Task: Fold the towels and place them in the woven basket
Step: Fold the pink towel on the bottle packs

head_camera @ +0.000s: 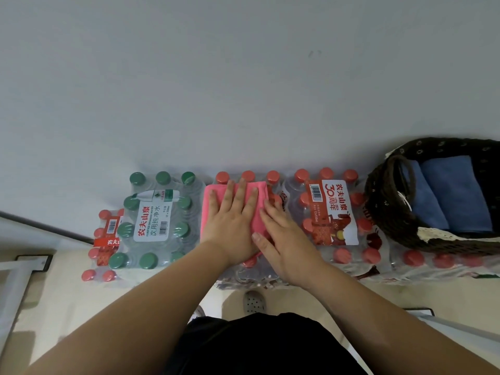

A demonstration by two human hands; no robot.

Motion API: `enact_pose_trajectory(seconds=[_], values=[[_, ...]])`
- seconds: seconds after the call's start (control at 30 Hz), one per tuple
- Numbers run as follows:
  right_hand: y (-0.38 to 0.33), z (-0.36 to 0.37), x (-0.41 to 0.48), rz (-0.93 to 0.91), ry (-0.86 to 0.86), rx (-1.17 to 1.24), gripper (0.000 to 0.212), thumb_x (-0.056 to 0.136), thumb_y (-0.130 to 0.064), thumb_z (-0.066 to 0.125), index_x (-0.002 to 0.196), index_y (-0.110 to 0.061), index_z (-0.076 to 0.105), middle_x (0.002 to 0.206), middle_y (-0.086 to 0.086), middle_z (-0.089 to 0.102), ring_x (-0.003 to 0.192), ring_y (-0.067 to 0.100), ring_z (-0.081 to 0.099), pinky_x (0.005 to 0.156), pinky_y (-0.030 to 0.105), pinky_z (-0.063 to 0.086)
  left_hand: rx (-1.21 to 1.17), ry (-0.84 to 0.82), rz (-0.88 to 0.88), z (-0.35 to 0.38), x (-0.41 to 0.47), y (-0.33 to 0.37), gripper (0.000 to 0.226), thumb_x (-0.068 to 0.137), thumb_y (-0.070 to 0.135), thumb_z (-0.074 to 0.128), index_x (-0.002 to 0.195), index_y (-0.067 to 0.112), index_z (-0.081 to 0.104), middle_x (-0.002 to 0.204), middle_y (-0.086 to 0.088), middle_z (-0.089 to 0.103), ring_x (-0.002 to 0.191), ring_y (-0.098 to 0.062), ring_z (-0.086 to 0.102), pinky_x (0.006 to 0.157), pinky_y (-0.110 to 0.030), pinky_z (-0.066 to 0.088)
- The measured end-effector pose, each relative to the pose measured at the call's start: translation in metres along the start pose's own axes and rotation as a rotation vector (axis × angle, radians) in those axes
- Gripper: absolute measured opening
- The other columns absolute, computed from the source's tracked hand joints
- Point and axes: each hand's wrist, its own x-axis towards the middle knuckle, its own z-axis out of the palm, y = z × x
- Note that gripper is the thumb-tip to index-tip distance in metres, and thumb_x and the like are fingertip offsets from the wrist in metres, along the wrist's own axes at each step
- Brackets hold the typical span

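Observation:
A folded pink towel (209, 212) lies on top of a shrink-wrapped pack of red-capped water bottles (249, 262) in the middle of the view. My left hand (232, 220) lies flat on it with fingers spread and straight. My right hand (281, 239) rests on the towel's right side, fingers extended, its thumb over the towel's near edge. To the right stands a dark woven basket (378, 201) with two folded blue towels (457, 193) lying inside it.
Another red-capped bottle pack (332, 212) sits between the pink towel and the basket. A green-capped pack (154, 220) is to the left, stacked on more red-capped packs (104, 239). A pale wall rises behind. My shoes (253, 301) and the floor are below.

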Motion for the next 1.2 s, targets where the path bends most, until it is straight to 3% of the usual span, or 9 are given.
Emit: enact_pose_trajectory(seconds=[0.17, 0.3, 0.43, 0.57, 0.67, 0.83, 0.9, 1.0, 1.2], values=[[0.000, 0.000, -0.002, 0.035, -0.042, -0.051, 0.080, 0.097, -0.065, 0.023, 0.160, -0.019, 0.005, 0.166, -0.009, -0.007, 0.153, 0.013, -0.009, 0.126, 0.038, 0.006, 0.034, -0.007, -0.006, -0.001, 0.004, 0.003, 0.099, 0.080, 0.071, 0.026, 0.153, 0.025, -0.022, 0.161, -0.011, -0.028, 0.147, -0.036, -0.026, 0.113, -0.068, -0.008], [-0.011, -0.005, 0.005, 0.071, 0.014, -0.183, 0.087, 0.092, -0.069, 0.013, 0.159, -0.016, -0.005, 0.166, -0.001, -0.012, 0.152, 0.014, -0.013, 0.124, 0.035, -0.002, -0.019, -0.007, 0.015, -0.001, 0.002, 0.000, 0.094, 0.084, 0.067, 0.024, 0.154, 0.022, -0.020, 0.160, -0.008, -0.028, 0.148, -0.032, -0.025, 0.115, -0.064, -0.013], [-0.025, -0.008, 0.022, 0.118, 0.120, -0.323, 0.091, 0.090, -0.069, 0.002, 0.158, -0.009, -0.006, 0.165, 0.012, -0.014, 0.153, 0.025, -0.013, 0.125, 0.043, -0.002, -0.415, 0.265, 0.034, -0.001, -0.020, -0.018, 0.078, 0.091, 0.051, 0.025, 0.158, 0.014, 0.013, 0.166, -0.007, 0.002, 0.153, -0.023, -0.009, 0.122, -0.050, -0.007], [-0.039, -0.005, 0.046, -0.006, 0.154, -0.430, 0.086, 0.094, -0.064, 0.004, 0.158, -0.006, 0.000, 0.165, 0.015, -0.011, 0.152, 0.029, -0.014, 0.123, 0.051, -0.002, -0.653, 0.467, -0.210, 0.000, -0.044, -0.037, 0.063, 0.096, 0.035, 0.037, 0.154, 0.014, 0.031, 0.162, -0.007, 0.024, 0.151, -0.024, 0.018, 0.123, -0.040, 0.014], [-0.040, 0.005, 0.059, -0.089, 0.083, -0.494, 0.085, 0.096, -0.065, 0.008, 0.157, -0.007, -0.003, 0.165, 0.013, -0.014, 0.152, 0.027, -0.017, 0.123, 0.051, -0.005, -0.757, 0.398, -0.318, -0.005, -0.049, -0.047, 0.056, 0.097, 0.024, 0.049, 0.151, 0.011, 0.037, 0.153, -0.009, 0.041, 0.142, -0.024, 0.036, 0.115, -0.030, 0.025], [-0.027, 0.015, 0.065, -0.070, -0.033, -0.521, 0.093, 0.091, -0.072, 0.005, 0.158, -0.008, -0.004, 0.165, 0.011, -0.014, 0.150, 0.025, -0.024, 0.120, 0.050, -0.015, -0.833, 0.283, -0.372, -0.014, -0.042, -0.053, 0.049, 0.094, 0.025, 0.056, 0.142, 0.017, 0.047, 0.128, -0.005, 0.062, 0.109, -0.025, 0.062, 0.092, -0.037, 0.049], [-0.027, 0.014, 0.067, -0.071, -0.038, -0.524, 0.095, 0.090, -0.073, 0.004, 0.158, -0.008, -0.005, 0.165, 0.010, -0.015, 0.150, 0.024, -0.024, 0.120, 0.050, -0.016, -0.900, 0.224, -0.414, -0.015, -0.036, -0.054, 0.036, 0.093, 0.029, 0.059, 0.127, 0.017, 0.057, 0.115, -0.003, 0.068, 0.097, -0.022, 0.064, 0.085, -0.035, 0.051], [-0.027, 0.015, 0.068, -0.071, -0.042, -0.520, 0.099, 0.086, -0.076, 0.000, 0.158, -0.008, -0.005, 0.165, 0.010, -0.016, 0.150, 0.024, -0.024, 0.121, 0.050, -0.014, -1.058, 0.151, -0.547, -0.018, -0.026, -0.056, 0.026, 0.086, 0.036, 0.067, 0.104, 0.017, 0.064, 0.095, -0.002, 0.069, 0.087, -0.021, 0.065, 0.081, -0.044, 0.056], [-0.037, 0.015, 0.053, -0.016, -0.025, -0.562, 0.101, 0.083, -0.076, -0.011, 0.156, -0.006, -0.009, 0.164, 0.015, -0.018, 0.149, 0.030, -0.025, 0.119, 0.055, -0.015, -1.126, 0.106, -0.624, -0.025, -0.013, -0.056, 0.020, 0.078, 0.026, 0.075, 0.094, 0.016, 0.070, 0.083, 0.000, 0.071, 0.078, -0.019, 0.069, 0.071, -0.039, 0.060]])
